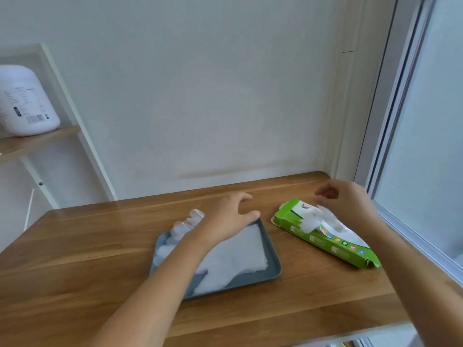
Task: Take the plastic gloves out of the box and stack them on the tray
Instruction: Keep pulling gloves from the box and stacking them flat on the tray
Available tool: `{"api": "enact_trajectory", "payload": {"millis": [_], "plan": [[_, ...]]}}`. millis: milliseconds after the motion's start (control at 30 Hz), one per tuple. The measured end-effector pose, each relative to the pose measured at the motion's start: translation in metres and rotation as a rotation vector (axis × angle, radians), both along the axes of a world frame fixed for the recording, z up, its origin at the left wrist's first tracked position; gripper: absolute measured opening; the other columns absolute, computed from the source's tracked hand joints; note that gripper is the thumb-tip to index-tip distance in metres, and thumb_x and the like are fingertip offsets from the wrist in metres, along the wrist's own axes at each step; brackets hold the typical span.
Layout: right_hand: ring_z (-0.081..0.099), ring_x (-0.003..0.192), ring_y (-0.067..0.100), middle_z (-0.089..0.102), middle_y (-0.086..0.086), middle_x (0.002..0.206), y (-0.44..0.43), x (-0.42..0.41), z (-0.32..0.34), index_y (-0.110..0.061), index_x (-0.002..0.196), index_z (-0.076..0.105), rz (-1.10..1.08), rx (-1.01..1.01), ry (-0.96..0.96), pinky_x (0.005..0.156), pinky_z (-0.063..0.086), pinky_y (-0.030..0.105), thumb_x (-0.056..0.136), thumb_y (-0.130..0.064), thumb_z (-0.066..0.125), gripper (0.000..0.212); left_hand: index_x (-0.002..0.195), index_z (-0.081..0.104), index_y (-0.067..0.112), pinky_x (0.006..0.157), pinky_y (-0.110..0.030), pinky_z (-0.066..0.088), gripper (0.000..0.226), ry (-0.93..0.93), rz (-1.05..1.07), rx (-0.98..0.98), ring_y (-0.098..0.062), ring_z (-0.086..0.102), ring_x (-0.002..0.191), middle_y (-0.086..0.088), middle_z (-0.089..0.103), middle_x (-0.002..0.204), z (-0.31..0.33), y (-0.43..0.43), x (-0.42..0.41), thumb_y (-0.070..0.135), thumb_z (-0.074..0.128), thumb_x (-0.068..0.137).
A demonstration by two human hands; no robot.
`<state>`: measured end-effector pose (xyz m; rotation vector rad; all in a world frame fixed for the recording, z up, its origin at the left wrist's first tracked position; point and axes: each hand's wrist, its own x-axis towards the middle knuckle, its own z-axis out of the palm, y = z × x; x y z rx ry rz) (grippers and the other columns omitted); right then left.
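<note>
While a stack of translucent plastic gloves (238, 251) lies on the grey rectangular tray (274, 265), the step in hand appears to be fetching another. Left hand (225, 217) rests spread flat on the stack. Right hand (347, 201), blurred, fingers loosely curled, hovers over the white glove (310, 222) protruding from the green cardboard box (325, 246); grip unconfirmed. Next move calls for a clean pinch and pull.

The left hand (225, 216) lies over gloves (238, 251) on the tray (275, 266), the right hand (348, 201) above the box (320, 244).

Head-worn camera looks forward, down onto the table (75, 246).
</note>
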<state>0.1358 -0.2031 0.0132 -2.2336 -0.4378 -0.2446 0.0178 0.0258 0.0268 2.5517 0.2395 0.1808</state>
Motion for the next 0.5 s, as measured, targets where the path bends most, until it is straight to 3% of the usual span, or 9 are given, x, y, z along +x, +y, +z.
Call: {"api": "enact_trajectory", "payload": {"millis": [67, 133, 267, 367, 433, 500], "plan": [[0.061, 0.073, 0.009, 0.064, -0.008, 0.074, -0.013, 0.002, -0.006, -0.024, 0.079, 0.065, -0.043, -0.03, 0.0, 0.058, 0.038, 0.019, 0.072, -0.022, 0.082, 0.018, 0.13, 0.055, 0.03, 0.093, -0.021, 0.034, 0.043, -0.036, -0.068, -0.059, -0.006, 0.047, 0.126, 0.012, 0.051, 0.138, -0.005, -0.024, 0.022, 0.039, 0.064, 0.09], [0.06, 0.074, 0.011, 0.062, -0.008, 0.09, -0.017, 0.003, -0.015, -0.024, 0.095, 0.062, -0.05, -0.058, -0.009, 0.061, 0.04, 0.025, 0.067, -0.027, 0.085, 0.036, 0.127, 0.058, 0.027, 0.095, -0.021, 0.039, 0.04, -0.046, -0.115, -0.128, -0.005, 0.051, 0.121, 0.011, 0.057, 0.131, -0.012, -0.046, 0.044, 0.033, 0.067, 0.088], [0.052, 0.106, 0.017, 0.043, -0.003, 0.127, -0.015, 0.009, -0.026, -0.031, 0.137, 0.044, 0.009, -0.184, -0.13, 0.089, 0.044, 0.032, 0.075, -0.028, 0.08, 0.071, 0.134, 0.053, 0.019, 0.1, -0.023, 0.041, 0.052, 0.023, -0.149, -0.269, -0.009, 0.053, 0.123, 0.005, 0.059, 0.13, -0.031, -0.075, 0.085, 0.026, 0.072, 0.086], [0.041, 0.122, 0.02, 0.045, -0.002, 0.133, -0.014, 0.018, -0.025, -0.028, 0.141, 0.043, 0.025, -0.239, -0.166, 0.101, 0.035, 0.035, 0.084, -0.031, 0.07, 0.063, 0.139, 0.049, 0.022, 0.105, -0.029, 0.038, 0.062, 0.102, -0.168, -0.264, -0.011, 0.047, 0.129, 0.006, 0.055, 0.138, -0.041, -0.09, 0.102, 0.039, 0.072, 0.084], [0.044, 0.114, 0.019, 0.053, -0.002, 0.121, -0.013, 0.026, -0.022, -0.024, 0.131, 0.055, 0.043, -0.269, -0.126, 0.09, 0.037, 0.029, 0.085, -0.031, 0.069, 0.048, 0.138, 0.05, 0.022, 0.102, -0.03, 0.037, 0.067, 0.166, -0.191, -0.248, -0.013, 0.044, 0.132, 0.006, 0.051, 0.142, -0.046, -0.1, 0.11, 0.051, 0.071, 0.081], [0.051, 0.095, 0.016, 0.058, -0.005, 0.097, -0.013, 0.031, -0.015, -0.021, 0.105, 0.07, 0.061, -0.326, -0.138, 0.075, 0.035, 0.026, 0.085, -0.027, 0.068, 0.021, 0.133, 0.055, 0.02, 0.096, -0.029, 0.04, 0.079, 0.198, -0.208, -0.208, -0.016, 0.05, 0.125, 0.005, 0.051, 0.14, -0.047, -0.108, 0.111, 0.071, 0.065, 0.074]]}}
